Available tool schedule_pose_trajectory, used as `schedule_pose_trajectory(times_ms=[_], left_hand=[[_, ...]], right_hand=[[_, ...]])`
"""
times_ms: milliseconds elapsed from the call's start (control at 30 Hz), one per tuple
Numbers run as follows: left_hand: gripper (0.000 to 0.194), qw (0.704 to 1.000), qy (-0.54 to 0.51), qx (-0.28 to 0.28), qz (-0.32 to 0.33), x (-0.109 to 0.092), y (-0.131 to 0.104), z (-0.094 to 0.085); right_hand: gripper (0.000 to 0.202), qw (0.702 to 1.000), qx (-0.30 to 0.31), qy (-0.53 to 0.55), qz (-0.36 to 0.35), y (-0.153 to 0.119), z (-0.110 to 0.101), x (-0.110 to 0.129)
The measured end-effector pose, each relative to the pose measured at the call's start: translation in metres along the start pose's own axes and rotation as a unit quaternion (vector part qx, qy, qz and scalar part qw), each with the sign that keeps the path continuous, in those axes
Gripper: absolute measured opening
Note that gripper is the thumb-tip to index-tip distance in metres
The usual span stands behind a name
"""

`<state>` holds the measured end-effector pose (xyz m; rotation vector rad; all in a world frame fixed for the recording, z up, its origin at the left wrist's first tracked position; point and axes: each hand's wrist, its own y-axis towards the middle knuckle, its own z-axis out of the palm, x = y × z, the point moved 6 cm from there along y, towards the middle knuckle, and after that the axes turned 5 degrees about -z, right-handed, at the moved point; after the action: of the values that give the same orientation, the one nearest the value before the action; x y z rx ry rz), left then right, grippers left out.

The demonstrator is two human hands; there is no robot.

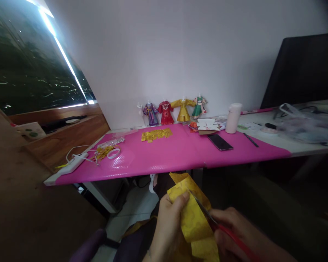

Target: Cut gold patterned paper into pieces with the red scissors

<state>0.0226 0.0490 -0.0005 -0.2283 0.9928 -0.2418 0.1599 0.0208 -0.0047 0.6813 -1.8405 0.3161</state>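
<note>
My left hand (pixel 171 214) pinches a piece of yellow patterned fabric (pixel 192 218) above my lap, in front of the table edge. Part of the fabric hangs down below the fingers. My right hand (pixel 229 225) grips red-handled scissors (pixel 232 238). Their blades lie against the fabric, just right of my left thumb, and run up toward its top edge. How far the blades are apart is hard to make out.
A pink mat (pixel 164 153) covers the table. On it lie gold fabric scraps (pixel 156 135), a tape roll (pixel 113 153), a phone (pixel 220 142) and a black pen (pixel 250 139). Behind stand small doll dresses (pixel 166 112) and a pale bottle (pixel 233 118). A power strip (pixel 73 163) sits left.
</note>
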Motion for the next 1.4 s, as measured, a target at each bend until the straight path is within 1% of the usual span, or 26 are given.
schedule_pose_trajectory(times_ms=[67, 200, 333, 467, 667, 767, 967, 1200, 1400], left_hand=[[0.011, 1.0, 0.003, 0.0, 0.001, -0.001, 0.0, 0.001], [0.009, 1.0, 0.007, -0.003, 0.004, -0.002, 0.0, 0.001], [0.01, 1.0, 0.011, -0.006, 0.007, -0.002, -0.002, -0.001], [0.01, 1.0, 0.014, -0.007, 0.014, -0.003, -0.002, -0.001], [0.008, 1.0, 0.012, -0.002, 0.008, -0.003, -0.002, 0.001], [0.01, 1.0, 0.01, -0.005, 0.011, -0.003, -0.002, 0.001], [0.01, 1.0, 0.015, -0.008, 0.018, -0.005, -0.002, 0.001], [0.008, 1.0, 0.017, -0.011, 0.021, -0.005, -0.005, 0.0], [0.009, 1.0, 0.022, -0.001, 0.019, -0.005, -0.004, 0.002]], right_hand=[[0.043, 1.0, -0.001, -0.013, 0.006, 0.0, 0.0, 0.0], [0.043, 1.0, 0.005, -0.01, -0.01, -0.001, 0.002, -0.001], [0.05, 0.999, -0.004, -0.027, 0.017, -0.002, -0.001, 0.001], [0.052, 0.999, -0.002, -0.039, 0.037, -0.002, -0.001, 0.003], [0.063, 0.999, -0.011, -0.04, 0.025, 0.0, -0.001, 0.012], [0.06, 0.999, -0.01, -0.043, 0.028, 0.0, -0.003, 0.013], [0.053, 0.998, -0.013, -0.042, 0.047, -0.003, -0.003, 0.006], [0.063, 0.999, -0.02, -0.015, 0.027, 0.0, -0.002, 0.02], [0.061, 0.999, -0.017, -0.009, 0.03, -0.003, -0.004, 0.013]])
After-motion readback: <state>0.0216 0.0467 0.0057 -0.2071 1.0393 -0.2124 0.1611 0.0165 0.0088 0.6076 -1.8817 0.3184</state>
